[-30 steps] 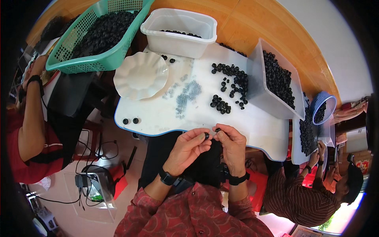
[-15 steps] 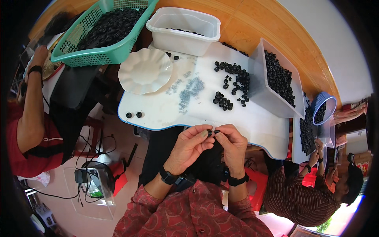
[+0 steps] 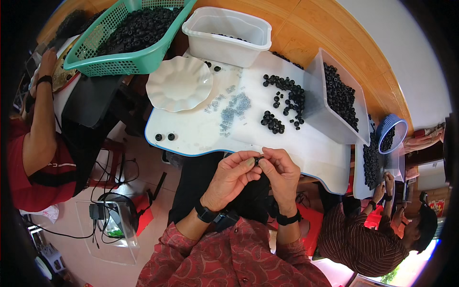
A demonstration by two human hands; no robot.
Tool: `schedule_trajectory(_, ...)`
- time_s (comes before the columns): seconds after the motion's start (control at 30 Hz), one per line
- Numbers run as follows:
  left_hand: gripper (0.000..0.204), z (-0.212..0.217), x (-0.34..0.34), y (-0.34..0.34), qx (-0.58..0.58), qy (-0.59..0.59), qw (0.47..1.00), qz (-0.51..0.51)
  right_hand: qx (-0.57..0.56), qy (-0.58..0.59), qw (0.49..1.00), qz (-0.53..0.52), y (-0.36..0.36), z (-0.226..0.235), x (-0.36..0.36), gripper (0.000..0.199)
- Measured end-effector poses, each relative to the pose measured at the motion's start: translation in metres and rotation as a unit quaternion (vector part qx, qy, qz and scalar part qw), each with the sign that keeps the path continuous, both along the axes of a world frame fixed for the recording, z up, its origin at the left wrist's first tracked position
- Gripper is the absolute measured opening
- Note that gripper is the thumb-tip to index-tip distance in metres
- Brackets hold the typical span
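Note:
My left hand [image 3: 228, 181] and my right hand [image 3: 282, 178] meet just off the near edge of the white table [image 3: 191, 131]. Between their fingertips is a small black round part [image 3: 257, 161], pinched from both sides. The fingers hide much of it, and I cannot make out whether it is one piece or two pressed together. On the tabletop lie a loose cluster of black round parts [image 3: 272, 123], a patch of tiny clear pieces [image 3: 234, 112] and two black parts [image 3: 165, 137] near the left corner.
A white scalloped plate [image 3: 179, 83], a white tub [image 3: 227, 48] and a translucent bin [image 3: 318, 112] of black parts stand on the table. At the far left is a green basket [image 3: 117, 64]. Co-workers sit on both sides; cables [image 3: 98, 213] lie at lower left.
My fingertips have come together; the black part in the left and the small dark piece in the right, apart before, now touch. The view has shifted slightly.

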State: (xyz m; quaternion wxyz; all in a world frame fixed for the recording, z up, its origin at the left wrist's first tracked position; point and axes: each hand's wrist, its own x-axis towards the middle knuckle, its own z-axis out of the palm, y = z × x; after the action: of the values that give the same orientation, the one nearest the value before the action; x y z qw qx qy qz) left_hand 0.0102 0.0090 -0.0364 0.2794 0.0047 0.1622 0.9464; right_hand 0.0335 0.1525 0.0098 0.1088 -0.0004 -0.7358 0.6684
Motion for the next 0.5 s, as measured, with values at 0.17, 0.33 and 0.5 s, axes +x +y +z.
schedule_trajectory(0.17,0.025,-0.0038,-0.0003,0.0003,0.013,-0.014,1.000,-0.002,0.045,0.021,0.999,-0.006,-0.0034,-0.0004,0.0007,0.019)
schedule_trajectory(0.33,0.025,-0.0026,-0.0001,0.0003,0.014,-0.034,0.999,-0.003,0.082,0.024,0.996,-0.015,-0.0052,-0.0004,0.0024,0.019)
schedule_trajectory(0.5,0.024,-0.0094,-0.0002,0.0014,0.030,-0.038,0.999,-0.007,0.034,0.016,0.999,-0.016,-0.0035,-0.0055,0.0026,0.016)
